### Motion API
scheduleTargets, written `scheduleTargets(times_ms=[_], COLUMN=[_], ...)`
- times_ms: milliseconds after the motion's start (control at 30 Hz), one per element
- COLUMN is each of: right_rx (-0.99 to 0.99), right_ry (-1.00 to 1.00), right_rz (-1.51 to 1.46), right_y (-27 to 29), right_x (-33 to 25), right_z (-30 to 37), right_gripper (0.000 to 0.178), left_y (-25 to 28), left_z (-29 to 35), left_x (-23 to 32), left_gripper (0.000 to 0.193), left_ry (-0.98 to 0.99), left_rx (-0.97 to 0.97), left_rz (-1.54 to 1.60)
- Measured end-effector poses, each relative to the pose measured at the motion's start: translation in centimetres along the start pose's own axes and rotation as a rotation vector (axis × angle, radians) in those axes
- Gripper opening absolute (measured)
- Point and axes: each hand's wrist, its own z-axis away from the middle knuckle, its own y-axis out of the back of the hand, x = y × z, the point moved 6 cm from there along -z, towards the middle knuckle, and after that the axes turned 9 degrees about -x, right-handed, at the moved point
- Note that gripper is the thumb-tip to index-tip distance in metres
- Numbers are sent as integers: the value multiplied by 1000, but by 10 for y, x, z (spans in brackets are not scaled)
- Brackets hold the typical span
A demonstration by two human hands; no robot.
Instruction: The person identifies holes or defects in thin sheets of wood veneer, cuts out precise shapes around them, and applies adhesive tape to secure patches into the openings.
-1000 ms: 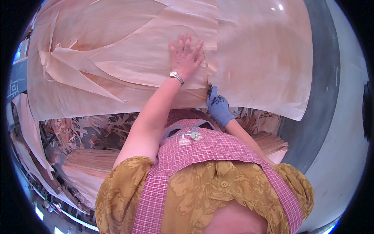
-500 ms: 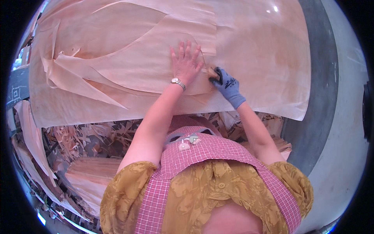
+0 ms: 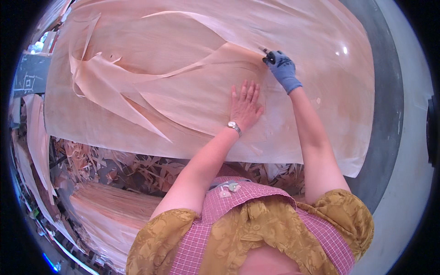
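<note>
A wide pale pinkish wood veneer sheet (image 3: 330,114) lies before me, with torn, overlapping veneer pieces (image 3: 183,98) across its left and middle. My left hand (image 3: 246,104), bare with a wristwatch, presses flat on the veneer, fingers spread. Farther away and to the right, my right hand (image 3: 282,68) wears a blue-grey glove with dark fingertips. Its fingers are closed around a small thin-tipped tool (image 3: 262,49), mostly hidden in the grip. Beside those fingertips ends a raised veneer edge (image 3: 243,49), running from the left; whether the fingers also pinch it I cannot tell.
Torn veneer scraps (image 3: 151,172) lie below the sheet's near edge. A stack of veneer (image 3: 110,204) stands at lower left. Long loose strips (image 3: 36,137) hang at the far left. A dark grey border (image 3: 389,91) curves along the right, beside a paler grey surface (image 3: 415,137).
My right hand has moved away from me and slightly right. My left hand appears farther right and nearer, still flat. The ragged upright veneer edge near the middle no longer shows.
</note>
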Motion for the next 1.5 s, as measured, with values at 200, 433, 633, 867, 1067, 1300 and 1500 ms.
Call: scheduleTargets(times_ms=[200,433,633,867,1067,1300,1500], right_rx=[-343,-547,-269,-302,-302,-313,-282], right_ry=[-127,-106,30,15,-18,-85,3], right_rz=[-1694,-1116,-1168,-988,-1051,-1411,-1245], right_y=[40,-91,-104,-96,-94,-85,5], right_x=[-124,-185,-192,-198,-191,-208,-179], right_z=[-14,-27,-26,-26,-24,-16,-69], right_gripper=[22,27,23,20,19,21,23], left_y=[18,49,235,251,332,485,468], left_z=[4,44,146,106,105,13,26], left_x=[-23,-57,-297,-452,-537,-546,-383], left_gripper=[76,33,30,98,88,55,57], left_ry=[4,-285,673,1207,925,261,334], left_rx=[57,-266,371,485,834,1043,334], left_rz=[113,339,302,-134,-166,1407,798])
